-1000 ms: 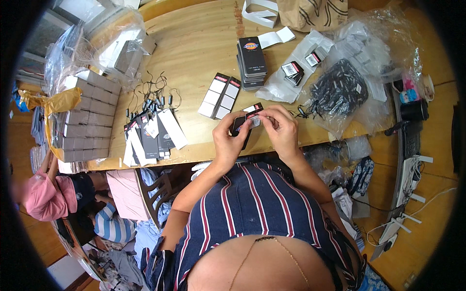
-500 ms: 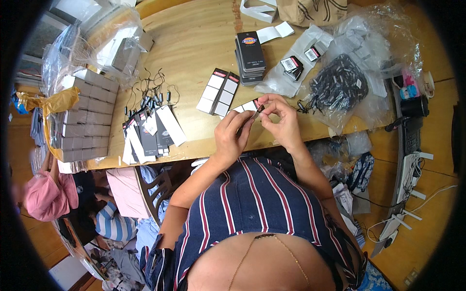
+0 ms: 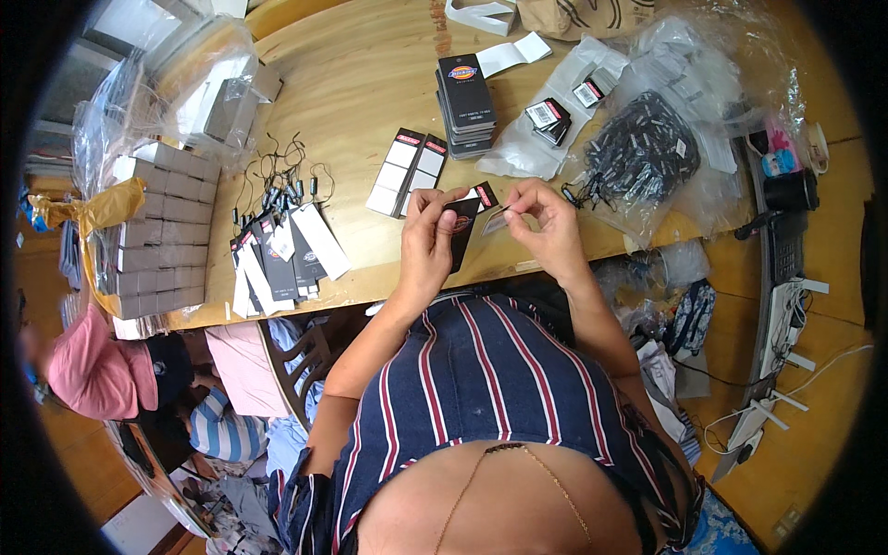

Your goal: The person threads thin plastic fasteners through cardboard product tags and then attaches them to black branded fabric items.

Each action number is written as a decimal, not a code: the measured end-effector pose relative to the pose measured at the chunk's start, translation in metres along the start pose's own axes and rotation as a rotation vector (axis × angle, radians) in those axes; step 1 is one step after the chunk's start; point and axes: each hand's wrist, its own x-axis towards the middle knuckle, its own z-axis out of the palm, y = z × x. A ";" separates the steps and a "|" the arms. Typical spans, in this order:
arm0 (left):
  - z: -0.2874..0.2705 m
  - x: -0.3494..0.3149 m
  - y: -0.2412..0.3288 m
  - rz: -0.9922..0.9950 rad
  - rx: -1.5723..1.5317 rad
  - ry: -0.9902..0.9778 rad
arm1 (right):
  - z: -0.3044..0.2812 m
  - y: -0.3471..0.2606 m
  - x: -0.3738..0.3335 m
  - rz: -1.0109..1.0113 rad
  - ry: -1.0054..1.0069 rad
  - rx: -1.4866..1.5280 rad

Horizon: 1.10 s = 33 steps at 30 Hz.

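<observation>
My left hand (image 3: 425,239) is closed on a black hang tag (image 3: 462,229) standing upright, thumb across its face. To its right, my right hand (image 3: 553,236) pinches a small flat tag (image 3: 495,225) between thumb and fingers, apart from the black one. Just beyond lies a white-labelled tag with a red end (image 3: 484,196), partly hidden by the left hand. Two more white-labelled tags (image 3: 396,174) lie side by side to the left. Farther back rises a stack of black hang tags (image 3: 467,97). Small barcode tags (image 3: 548,118) rest on a plastic bag to its right.
At left, strung hang tags (image 3: 296,250) with black cords lie fanned near the table edge, beside stacked grey-white boxes (image 3: 166,231) in plastic. At right sits a clear bag of black cords (image 3: 643,153). Two people (image 3: 97,365) are below at far left.
My hands were together over a small piece; now they have parted. The black hang tag in my left hand has turned into view, and the small tag is held away in my right.
</observation>
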 end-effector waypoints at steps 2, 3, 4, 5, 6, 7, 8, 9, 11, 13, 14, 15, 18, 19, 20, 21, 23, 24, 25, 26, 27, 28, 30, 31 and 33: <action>0.004 0.001 0.007 -0.064 -0.167 -0.045 | 0.002 0.001 -0.002 -0.026 -0.008 -0.085; 0.006 0.000 0.009 -0.097 -0.250 -0.067 | 0.006 0.000 -0.002 -0.060 0.007 -0.167; 0.007 0.000 0.009 -0.086 -0.257 -0.071 | 0.007 -0.002 -0.002 -0.096 0.022 -0.251; 0.008 -0.002 0.009 -0.075 -0.265 -0.075 | 0.006 -0.003 -0.003 -0.110 -0.011 -0.280; 0.008 -0.003 0.009 -0.065 -0.272 -0.078 | 0.005 -0.003 -0.003 -0.109 0.003 -0.274; 0.009 -0.004 0.011 -0.088 -0.335 -0.059 | 0.005 -0.003 -0.004 -0.108 0.017 -0.268; 0.010 -0.005 0.010 -0.060 -0.316 -0.052 | 0.004 -0.003 -0.004 -0.107 0.031 -0.261; 0.011 -0.006 0.009 -0.031 -0.296 -0.046 | 0.004 -0.003 -0.005 -0.111 0.032 -0.246; 0.012 -0.008 0.009 0.039 -0.224 -0.054 | 0.004 -0.003 -0.006 -0.119 0.033 -0.215; 0.012 -0.008 0.011 0.124 -0.116 -0.083 | 0.005 -0.001 -0.006 -0.129 0.059 -0.164; 0.012 -0.007 0.011 0.141 -0.124 -0.104 | 0.005 0.000 -0.006 -0.134 0.072 -0.138; 0.013 -0.005 0.010 0.159 -0.131 -0.126 | 0.004 0.002 -0.009 -0.044 0.046 -0.008; 0.012 0.006 -0.003 0.033 -0.067 -0.216 | -0.011 0.012 -0.019 0.150 -0.003 0.275; 0.017 0.014 -0.018 0.068 0.072 -0.174 | -0.021 0.018 -0.022 0.165 0.001 0.299; 0.021 0.021 -0.032 0.101 0.215 -0.126 | -0.029 0.021 -0.023 0.180 -0.001 0.326; 0.024 0.026 -0.047 0.275 0.491 -0.085 | -0.036 0.019 -0.023 0.219 0.005 0.365; 0.030 0.031 -0.055 0.172 0.583 -0.170 | -0.045 0.016 -0.026 0.208 0.014 0.328; 0.033 0.031 -0.058 0.120 0.628 -0.211 | -0.048 0.015 -0.027 0.202 0.018 0.310; 0.034 0.032 -0.058 0.128 0.650 -0.207 | -0.050 0.012 -0.028 0.190 0.018 0.285; 0.035 0.033 -0.062 0.091 0.628 -0.240 | -0.050 0.012 -0.028 0.178 0.018 0.266; 0.036 0.036 -0.068 0.054 0.606 -0.272 | -0.049 0.011 -0.028 0.167 0.017 0.247; 0.037 0.039 -0.064 0.020 0.586 -0.309 | -0.047 0.011 -0.028 0.154 0.020 0.229; 0.036 0.039 -0.053 -0.005 0.531 -0.349 | -0.039 0.013 -0.028 0.068 0.022 0.112; 0.034 0.040 -0.043 -0.018 0.506 -0.366 | -0.035 0.014 -0.026 0.023 0.020 0.055; 0.032 0.035 -0.029 -0.122 0.133 -0.318 | -0.027 0.006 -0.023 -0.048 0.094 -0.048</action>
